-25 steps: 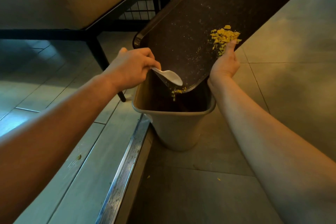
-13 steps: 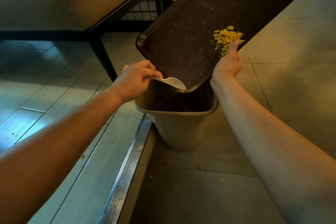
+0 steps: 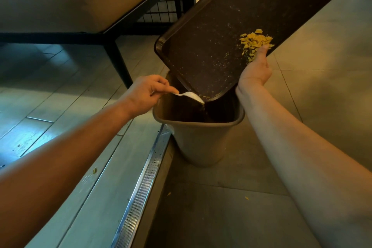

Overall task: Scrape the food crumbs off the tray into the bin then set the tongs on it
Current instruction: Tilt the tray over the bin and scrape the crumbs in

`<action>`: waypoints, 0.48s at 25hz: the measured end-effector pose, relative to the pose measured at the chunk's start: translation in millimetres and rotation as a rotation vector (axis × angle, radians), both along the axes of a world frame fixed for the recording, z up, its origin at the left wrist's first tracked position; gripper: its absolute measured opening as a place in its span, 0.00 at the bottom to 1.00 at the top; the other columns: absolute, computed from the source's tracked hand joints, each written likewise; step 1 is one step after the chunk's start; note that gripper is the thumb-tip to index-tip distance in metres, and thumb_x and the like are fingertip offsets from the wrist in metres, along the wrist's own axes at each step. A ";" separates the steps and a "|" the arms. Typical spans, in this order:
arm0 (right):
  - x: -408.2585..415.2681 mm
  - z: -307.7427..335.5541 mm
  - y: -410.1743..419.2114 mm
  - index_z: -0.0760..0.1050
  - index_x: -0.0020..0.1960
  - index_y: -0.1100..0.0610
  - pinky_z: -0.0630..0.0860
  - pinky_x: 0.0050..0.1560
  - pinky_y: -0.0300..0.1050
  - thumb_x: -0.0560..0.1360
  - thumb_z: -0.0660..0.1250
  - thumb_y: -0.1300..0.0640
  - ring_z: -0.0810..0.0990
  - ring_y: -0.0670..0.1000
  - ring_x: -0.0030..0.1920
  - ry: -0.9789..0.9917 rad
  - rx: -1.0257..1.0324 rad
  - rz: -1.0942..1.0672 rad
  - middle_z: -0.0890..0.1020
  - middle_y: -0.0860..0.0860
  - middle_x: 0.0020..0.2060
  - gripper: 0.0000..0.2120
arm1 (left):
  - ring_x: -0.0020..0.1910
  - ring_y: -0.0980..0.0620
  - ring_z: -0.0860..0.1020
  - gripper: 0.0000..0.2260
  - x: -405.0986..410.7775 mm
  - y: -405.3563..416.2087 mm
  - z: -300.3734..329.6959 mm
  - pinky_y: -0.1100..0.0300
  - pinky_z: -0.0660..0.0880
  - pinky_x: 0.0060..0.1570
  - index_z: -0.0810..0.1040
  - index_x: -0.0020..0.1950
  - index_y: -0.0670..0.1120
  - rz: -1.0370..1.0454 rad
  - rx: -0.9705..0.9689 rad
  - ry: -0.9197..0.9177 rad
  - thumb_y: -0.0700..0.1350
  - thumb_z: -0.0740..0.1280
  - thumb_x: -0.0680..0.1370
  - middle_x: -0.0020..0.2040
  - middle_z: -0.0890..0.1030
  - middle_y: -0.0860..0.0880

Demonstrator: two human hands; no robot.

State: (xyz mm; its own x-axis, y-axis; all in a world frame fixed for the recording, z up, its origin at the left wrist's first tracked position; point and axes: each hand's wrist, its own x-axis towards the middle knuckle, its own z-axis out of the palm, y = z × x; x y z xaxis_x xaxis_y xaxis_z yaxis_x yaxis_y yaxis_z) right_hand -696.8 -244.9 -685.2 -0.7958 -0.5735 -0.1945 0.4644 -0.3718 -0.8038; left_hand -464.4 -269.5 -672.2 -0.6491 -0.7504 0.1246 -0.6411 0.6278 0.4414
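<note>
Held dark tray tilted over bin, right hand gripping edge by yellow crumbs; left hand pinched white spoon at tray's low corner

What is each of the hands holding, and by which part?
Left hand pinches the white plastic spoon by its handle end. Right hand grips the tilted tray at its right long edge.

Right hand tilts crumbed tray over bin; left hand holds spoon.
</note>
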 end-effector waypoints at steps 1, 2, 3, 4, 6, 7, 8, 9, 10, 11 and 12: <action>0.2 0.1 0.1 0.76 0.46 0.54 0.77 0.57 0.56 0.79 0.61 0.48 0.82 0.55 0.50 0.003 -0.001 0.003 0.83 0.55 0.46 0.12 | 0.53 0.56 0.73 0.14 3.3 -1.1 -0.1 0.59 0.72 0.56 0.79 0.55 0.52 0.005 0.010 -0.009 0.35 0.61 0.78 0.52 0.74 0.52; 0.4 0.4 0.5 0.76 0.46 0.54 0.78 0.57 0.55 0.79 0.61 0.48 0.82 0.55 0.49 0.002 -0.004 0.007 0.83 0.55 0.46 0.12 | 0.52 0.56 0.73 0.14 4.6 -1.5 -0.2 0.59 0.72 0.56 0.79 0.54 0.53 0.012 0.013 -0.005 0.35 0.62 0.78 0.52 0.74 0.52; 0.4 0.2 0.3 0.76 0.46 0.54 0.78 0.57 0.55 0.79 0.61 0.48 0.82 0.55 0.49 0.001 -0.003 0.007 0.83 0.55 0.46 0.12 | 0.52 0.56 0.73 0.14 3.7 -1.8 -0.5 0.60 0.72 0.55 0.79 0.53 0.54 0.023 0.010 0.020 0.36 0.62 0.77 0.52 0.74 0.51; 0.0 0.1 0.0 0.76 0.45 0.54 0.78 0.56 0.55 0.79 0.61 0.48 0.82 0.55 0.49 0.001 0.002 0.006 0.83 0.55 0.46 0.12 | 0.52 0.56 0.72 0.14 1.1 -2.1 -0.4 0.62 0.71 0.53 0.78 0.53 0.56 0.038 0.003 0.058 0.36 0.63 0.77 0.51 0.74 0.52; -0.6 -0.3 -0.8 0.76 0.46 0.55 0.78 0.56 0.55 0.79 0.61 0.47 0.82 0.55 0.49 0.000 0.008 0.002 0.83 0.55 0.45 0.12 | 0.51 0.57 0.72 0.14 -7.3 -2.5 -1.8 0.67 0.70 0.49 0.78 0.54 0.56 0.073 -0.013 0.110 0.38 0.63 0.78 0.52 0.73 0.52; -0.4 -0.2 -0.7 0.76 0.46 0.56 0.79 0.55 0.54 0.79 0.61 0.48 0.82 0.55 0.48 -0.002 0.009 0.003 0.83 0.55 0.45 0.12 | 0.51 0.57 0.72 0.13 -11.7 -2.5 -2.9 0.67 0.70 0.48 0.79 0.55 0.54 0.089 -0.018 0.114 0.38 0.63 0.78 0.52 0.73 0.52; -0.3 0.4 -0.3 0.76 0.46 0.56 0.79 0.55 0.53 0.79 0.61 0.48 0.82 0.54 0.47 -0.004 0.010 0.004 0.83 0.54 0.44 0.12 | 0.51 0.57 0.72 0.12 -15.9 -2.5 -3.1 0.67 0.70 0.49 0.79 0.56 0.52 0.101 -0.026 0.108 0.38 0.62 0.78 0.52 0.73 0.52; -0.5 0.4 -0.3 0.76 0.45 0.55 0.79 0.54 0.52 0.79 0.61 0.48 0.82 0.54 0.47 -0.006 0.008 0.003 0.82 0.53 0.43 0.12 | 0.51 0.57 0.72 0.12 -19.7 -3.7 -1.7 0.65 0.70 0.50 0.80 0.56 0.51 0.111 -0.039 0.099 0.39 0.62 0.79 0.53 0.72 0.52; -0.4 0.3 -0.2 0.76 0.44 0.55 0.79 0.53 0.51 0.79 0.61 0.48 0.82 0.53 0.46 -0.008 0.002 -0.001 0.82 0.53 0.42 0.12 | 0.52 0.57 0.71 0.11 -22.2 -5.6 0.7 0.64 0.70 0.52 0.80 0.56 0.50 0.113 -0.068 0.068 0.39 0.61 0.79 0.53 0.72 0.53; -0.4 0.3 -0.1 0.76 0.44 0.55 0.79 0.52 0.50 0.80 0.61 0.48 0.81 0.53 0.46 -0.005 -0.005 -0.005 0.82 0.52 0.41 0.12 | 0.53 0.55 0.71 0.12 -24.3 -8.0 4.0 0.61 0.69 0.54 0.79 0.57 0.50 0.103 -0.125 0.006 0.40 0.61 0.79 0.53 0.71 0.53; -0.5 0.9 0.3 0.76 0.44 0.55 0.79 0.52 0.49 0.80 0.61 0.49 0.81 0.52 0.45 0.001 -0.007 -0.005 0.82 0.52 0.41 0.12 | 0.54 0.53 0.71 0.13 -25.7 -10.7 8.0 0.58 0.69 0.56 0.79 0.58 0.52 0.081 -0.194 -0.078 0.40 0.60 0.79 0.53 0.70 0.54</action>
